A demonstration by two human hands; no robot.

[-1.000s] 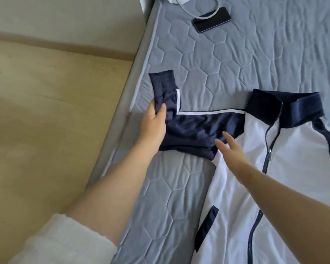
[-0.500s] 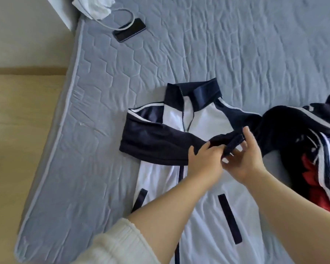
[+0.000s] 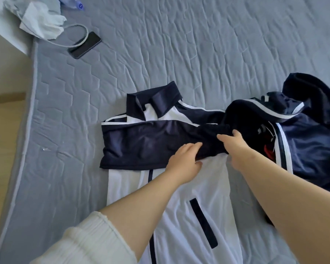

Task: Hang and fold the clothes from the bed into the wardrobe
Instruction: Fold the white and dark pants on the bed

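A second ago the left hand (image 3: 185, 161) was holding one sleeve out near the bed's edge. Now that sleeve (image 3: 141, 145) is lying folded flat across the chest of the jacket (image 3: 179, 212), and both hands are meeting over the other sleeve (image 3: 210, 134). The left hand is pinching its dark end between fingers and thumb, while the right hand (image 3: 234, 149) is curling its fingers round the bunched cloth, so the folding looks about half done. The jacket is lying face up on the bed (image 3: 179, 54), just beside a heap of clothes (image 3: 312, 141). Its cloth is looking smooth, thin and faintly shiny, with a white body against navy sleeves and a stand-up collar, and the bed cover is showing soft quilted hexagons.
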